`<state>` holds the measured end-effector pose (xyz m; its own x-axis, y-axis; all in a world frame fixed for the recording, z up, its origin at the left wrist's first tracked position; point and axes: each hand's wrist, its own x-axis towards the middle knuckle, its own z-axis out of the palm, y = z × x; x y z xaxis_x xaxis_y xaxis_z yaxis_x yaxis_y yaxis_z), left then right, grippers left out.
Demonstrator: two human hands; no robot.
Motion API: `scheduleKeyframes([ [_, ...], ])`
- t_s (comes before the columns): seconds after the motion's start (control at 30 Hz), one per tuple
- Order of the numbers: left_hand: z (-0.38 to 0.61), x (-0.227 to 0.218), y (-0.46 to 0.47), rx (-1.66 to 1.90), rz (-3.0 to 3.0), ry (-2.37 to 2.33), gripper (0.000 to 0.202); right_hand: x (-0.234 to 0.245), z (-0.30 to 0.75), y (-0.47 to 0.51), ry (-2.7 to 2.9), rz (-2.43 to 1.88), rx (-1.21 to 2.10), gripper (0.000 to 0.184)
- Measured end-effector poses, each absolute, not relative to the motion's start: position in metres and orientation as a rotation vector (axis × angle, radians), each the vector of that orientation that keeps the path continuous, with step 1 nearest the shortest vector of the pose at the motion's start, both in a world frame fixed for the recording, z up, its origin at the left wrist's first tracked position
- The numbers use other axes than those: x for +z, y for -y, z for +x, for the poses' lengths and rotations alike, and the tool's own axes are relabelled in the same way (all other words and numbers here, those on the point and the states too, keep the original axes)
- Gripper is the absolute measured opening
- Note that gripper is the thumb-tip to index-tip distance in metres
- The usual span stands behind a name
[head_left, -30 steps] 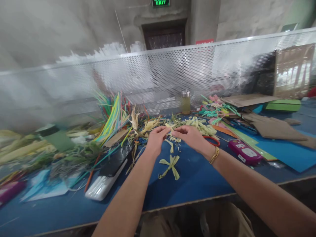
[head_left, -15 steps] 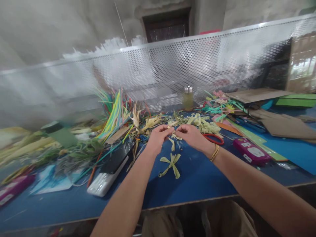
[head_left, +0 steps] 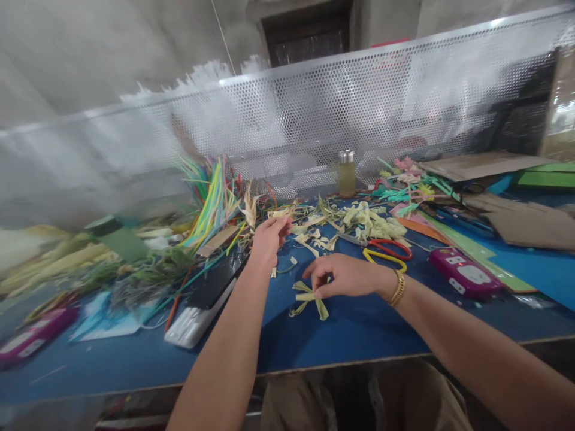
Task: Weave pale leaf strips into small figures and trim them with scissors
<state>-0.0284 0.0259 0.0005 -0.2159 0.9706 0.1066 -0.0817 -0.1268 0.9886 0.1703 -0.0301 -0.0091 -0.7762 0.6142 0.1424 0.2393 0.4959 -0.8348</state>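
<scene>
A small star-shaped flower of pale green, husk-like strips (head_left: 322, 309) lies on the blue table (head_left: 359, 335). My right hand (head_left: 345, 275), with a gold bracelet (head_left: 398, 287) at the wrist, has its thumb and a curled finger closed at the flower's middle, partly covering it. Farther up and to the left, my left hand (head_left: 271, 236) is raised with its fingertips pressed together; what they hold, if anything, cannot be made out. Beyond the hands lie cut husk scraps (head_left: 309, 242). Scissors with red and yellow handles (head_left: 390, 254) rest right of them.
At left are a black-and-white object (head_left: 202, 311), colourful pipe cleaners (head_left: 213, 203) and a green container (head_left: 117, 239). A bottle (head_left: 346, 173) stands near the perforated metal screen (head_left: 305, 120). Rightward are a husk pile (head_left: 368, 221), a purple device (head_left: 465, 272) and cardboard (head_left: 525, 224).
My hands have parted. The right came down and nearer to the husk flower, while the left shifted left and slightly up. The scissors' yellow handle now shows. The view has tilted slightly.
</scene>
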Motion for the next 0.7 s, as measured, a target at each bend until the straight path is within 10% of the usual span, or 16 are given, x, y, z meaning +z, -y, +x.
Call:
scheduleKeyframes([
  [0.43,-0.021,0.007,-0.002,0.632,1.485,-1.102,0.031,0.011,0.205,0.007,1.951,-0.888,0.743,0.011],
  [0.7,-0.001,-0.014,-0.008,0.782,1.288,-0.930,0.024,0.011,0.196,0.014,2.117,-0.765,0.751,0.008],
])
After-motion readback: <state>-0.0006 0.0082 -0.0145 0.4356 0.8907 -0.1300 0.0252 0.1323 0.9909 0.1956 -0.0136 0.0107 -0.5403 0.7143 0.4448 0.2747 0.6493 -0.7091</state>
